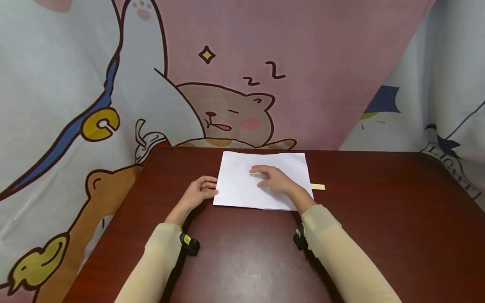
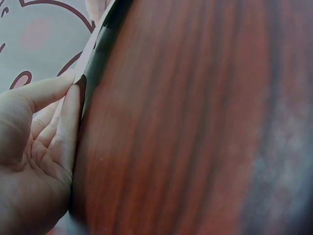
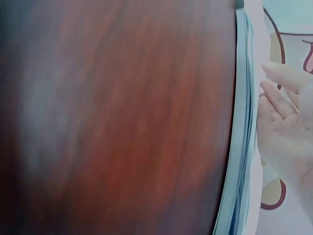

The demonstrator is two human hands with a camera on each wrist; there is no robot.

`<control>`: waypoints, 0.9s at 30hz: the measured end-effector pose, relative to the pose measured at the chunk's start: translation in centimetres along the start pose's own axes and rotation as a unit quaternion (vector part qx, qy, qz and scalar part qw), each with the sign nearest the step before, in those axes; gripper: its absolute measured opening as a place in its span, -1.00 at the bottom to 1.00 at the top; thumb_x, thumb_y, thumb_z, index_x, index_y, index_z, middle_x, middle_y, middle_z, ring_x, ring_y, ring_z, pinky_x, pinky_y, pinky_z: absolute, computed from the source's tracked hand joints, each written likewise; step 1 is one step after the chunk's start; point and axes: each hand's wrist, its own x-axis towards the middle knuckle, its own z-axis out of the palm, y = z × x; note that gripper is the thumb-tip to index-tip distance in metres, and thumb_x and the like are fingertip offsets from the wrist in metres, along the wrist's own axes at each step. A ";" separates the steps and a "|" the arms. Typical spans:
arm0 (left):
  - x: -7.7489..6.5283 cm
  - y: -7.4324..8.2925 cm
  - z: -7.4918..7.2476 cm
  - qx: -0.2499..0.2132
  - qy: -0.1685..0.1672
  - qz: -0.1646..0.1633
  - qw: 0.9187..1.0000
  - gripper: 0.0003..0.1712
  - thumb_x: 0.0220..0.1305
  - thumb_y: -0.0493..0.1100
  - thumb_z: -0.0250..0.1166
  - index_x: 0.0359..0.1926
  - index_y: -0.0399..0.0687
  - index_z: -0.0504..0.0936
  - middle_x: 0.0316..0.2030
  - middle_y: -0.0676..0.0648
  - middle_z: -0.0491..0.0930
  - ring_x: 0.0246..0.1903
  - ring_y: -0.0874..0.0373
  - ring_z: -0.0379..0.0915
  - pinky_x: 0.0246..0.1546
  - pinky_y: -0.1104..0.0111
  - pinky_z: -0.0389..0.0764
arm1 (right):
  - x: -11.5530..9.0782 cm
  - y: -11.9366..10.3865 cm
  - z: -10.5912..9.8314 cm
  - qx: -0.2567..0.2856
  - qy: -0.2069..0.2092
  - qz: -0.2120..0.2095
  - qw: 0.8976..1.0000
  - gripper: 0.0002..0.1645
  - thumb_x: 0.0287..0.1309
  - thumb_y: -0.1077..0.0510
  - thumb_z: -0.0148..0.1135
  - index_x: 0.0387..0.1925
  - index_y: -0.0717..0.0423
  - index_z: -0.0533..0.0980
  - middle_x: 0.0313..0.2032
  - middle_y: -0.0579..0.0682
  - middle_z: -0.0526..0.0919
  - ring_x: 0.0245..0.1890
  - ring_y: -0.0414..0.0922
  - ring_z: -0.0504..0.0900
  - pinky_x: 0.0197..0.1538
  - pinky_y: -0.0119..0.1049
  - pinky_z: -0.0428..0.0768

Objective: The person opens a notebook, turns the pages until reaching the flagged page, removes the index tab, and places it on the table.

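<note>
1. Notebook [image 1: 235, 181]: white, faintly ruled pages facing up, lying on the table near its far edge, between the two hands. Right wrist view shows several layers stacked along the near edge.
2. Yellow strip [image 1: 318, 187] juts from the notebook's right edge, out over the table.
3. Left hand [image 1: 198, 192] at the notebook's left edge, palm off to the outer side. Left wrist view: thumb and finger come together on the edge in a narrow pinch; the notebook's margin sits between them. Other fingers bend loosely alongside.
4. Right hand [image 1: 278, 180] reaches in across the right part of the notebook, fingertips over the middle of the page. Fingers loosely extended, thumb parted from them; nothing in its hold. Cannot tell whether the fingertips touch the paper.
5. Pale yellow sleeves on both arms: left sleeve [image 1: 157, 250], right sleeve [image 1: 342, 254]. A small black device at each wrist, left device [image 1: 191, 245] and right device [image 1: 299, 238].
6. Table [image 1: 382, 219]: dark reddish-brown, wood-grained, glossy patch on the near side.
7. Behind the table, a printed cloth [image 1: 322, 50]: pink and white ground, sleeping cartoon animal, yellow bell on a blue band.
</note>
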 end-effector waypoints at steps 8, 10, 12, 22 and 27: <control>-0.1 0.0 -0.4 0.013 0.009 -0.008 1.000 -0.48 0.29 -0.29 0.33 0.24 -0.26 0.45 0.07 -0.33 0.57 -0.19 0.27 0.55 -0.14 0.47 0.61 | -0.5 1.5 -1.8 0.006 0.055 0.017 0.998 -0.46 0.15 0.42 0.30 0.20 0.31 0.51 0.31 0.27 0.47 0.42 0.18 0.32 0.43 0.00 0.31; -0.1 -0.1 -0.4 0.012 0.008 -0.009 1.000 -0.48 0.29 -0.28 0.33 0.24 -0.27 0.44 0.07 -0.33 0.57 -0.19 0.27 0.55 -0.14 0.47 0.61 | -0.7 1.9 -2.2 0.004 0.063 0.022 0.998 -0.46 0.15 0.41 0.30 0.21 0.30 0.51 0.31 0.27 0.48 0.42 0.17 0.32 0.43 -0.01 0.31; -0.2 -0.1 -0.4 0.008 0.006 -0.009 1.000 -0.48 0.29 -0.29 0.33 0.24 -0.28 0.44 0.07 -0.34 0.57 -0.20 0.27 0.55 -0.14 0.47 0.61 | -1.0 2.3 -2.6 0.002 0.070 0.025 0.997 -0.46 0.17 0.40 0.29 0.21 0.31 0.50 0.30 0.28 0.48 0.42 0.18 0.33 0.43 0.01 0.31; -0.4 0.0 -0.1 0.005 0.003 -0.003 1.000 -0.48 0.28 -0.31 0.33 0.24 -0.30 0.44 0.06 -0.36 0.58 -0.19 0.27 0.56 -0.17 0.50 0.61 | -2.2 3.8 -4.6 -0.027 0.112 0.062 0.991 -0.50 0.20 0.33 0.27 0.19 0.28 0.51 0.28 0.31 0.49 0.38 0.22 0.35 0.43 0.07 0.28; -0.3 0.0 0.0 0.008 0.001 0.000 1.000 -0.47 0.28 -0.30 0.34 0.24 -0.29 0.44 0.07 -0.36 0.57 -0.17 0.26 0.55 -0.17 0.51 0.59 | -3.0 4.0 -5.5 -0.040 0.127 0.097 0.986 -0.51 0.23 0.31 0.26 0.20 0.25 0.51 0.32 0.30 0.45 0.40 0.22 0.32 0.45 0.10 0.22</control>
